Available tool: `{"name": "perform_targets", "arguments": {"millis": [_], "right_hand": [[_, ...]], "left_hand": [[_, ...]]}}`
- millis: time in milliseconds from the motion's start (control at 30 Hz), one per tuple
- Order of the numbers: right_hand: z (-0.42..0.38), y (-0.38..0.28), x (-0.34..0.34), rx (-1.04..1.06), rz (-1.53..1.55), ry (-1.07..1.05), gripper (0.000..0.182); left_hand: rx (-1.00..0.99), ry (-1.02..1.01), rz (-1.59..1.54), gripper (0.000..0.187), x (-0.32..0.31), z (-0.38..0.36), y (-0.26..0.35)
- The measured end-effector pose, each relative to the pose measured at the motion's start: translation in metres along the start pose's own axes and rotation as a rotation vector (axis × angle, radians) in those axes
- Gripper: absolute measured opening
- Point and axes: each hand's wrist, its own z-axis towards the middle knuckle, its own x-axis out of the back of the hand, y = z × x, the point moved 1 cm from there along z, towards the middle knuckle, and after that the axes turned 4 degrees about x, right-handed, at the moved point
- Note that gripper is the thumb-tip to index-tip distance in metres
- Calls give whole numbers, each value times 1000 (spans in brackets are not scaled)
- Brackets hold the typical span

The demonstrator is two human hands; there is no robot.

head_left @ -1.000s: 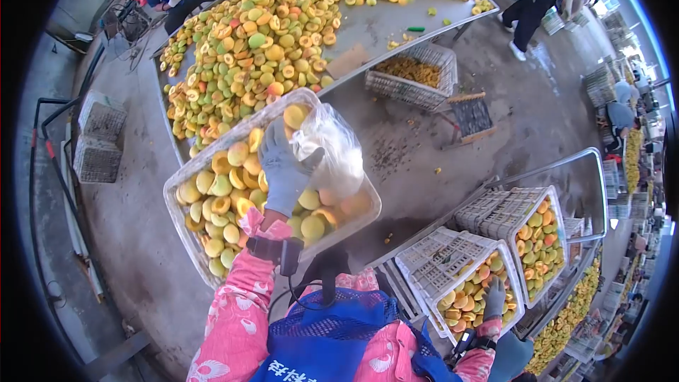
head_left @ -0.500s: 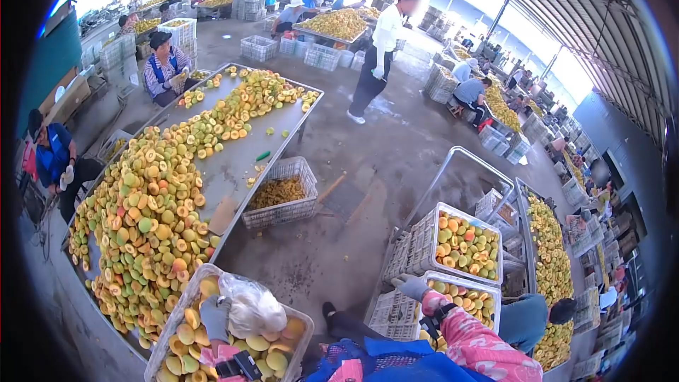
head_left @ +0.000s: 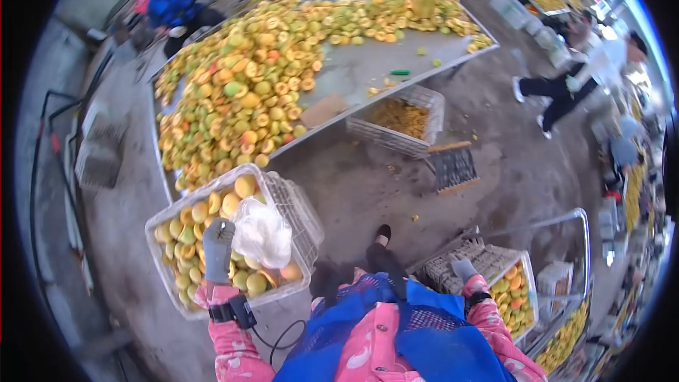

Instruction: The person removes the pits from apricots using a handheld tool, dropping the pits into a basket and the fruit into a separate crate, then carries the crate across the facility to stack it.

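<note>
My left hand (head_left: 218,247), in a grey glove, is closed beside a crumpled clear plastic bag (head_left: 263,233) and appears to grip its edge; the fingertips are partly hidden. Both overlap a white plastic crate (head_left: 157,258) full of halved, peach-like fruit (head_left: 185,251). On the other side, my right hand (head_left: 464,269), also gloved in grey, reaches out with its fingers extended. It overlaps the slatted side of a crate (head_left: 453,279) filled with more fruit halves (head_left: 513,293).
A metal sorting table (head_left: 361,74) bears a large heap of fruit halves and a green knife-like object (head_left: 399,72). Below its edge stands a crate of brown scraps (head_left: 435,110), near a small dark stool (head_left: 455,168). A metal cart rail (head_left: 585,240) rises at right. A person (head_left: 594,71) walks nearby; another (head_left: 173,3) sits left.
My view has swung left and down, bringing the fruit crate nearer the middle. My left hand stays beside the bag. My right hand has drawn in closer to my body, still by the crates.
</note>
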Motion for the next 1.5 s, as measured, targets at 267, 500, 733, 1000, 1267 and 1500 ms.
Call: {"name": "perform_targets", "arguments": {"millis": [267,500,733,1000,1267,1500], "right_hand": [[128,87,74,-24,434,86,34],[187,106,74,-85,495,3,35],[154,36,81,-250,616,57,32],[97,-157,86,-430,487,19,37],[57,-200,75,-631,498,32,30],[37,-214,62,-755,528,41,30]], "left_hand": [[256,128,-414,27,8,-11,50],[253,207,-763,24,19,48,109],[92,172,-453,16,-22,208,137],[490,33,-650,18,-214,344,37],[582,-27,-490,35,-376,398,-146],[577,78,358,23,-355,394,-174]]}}
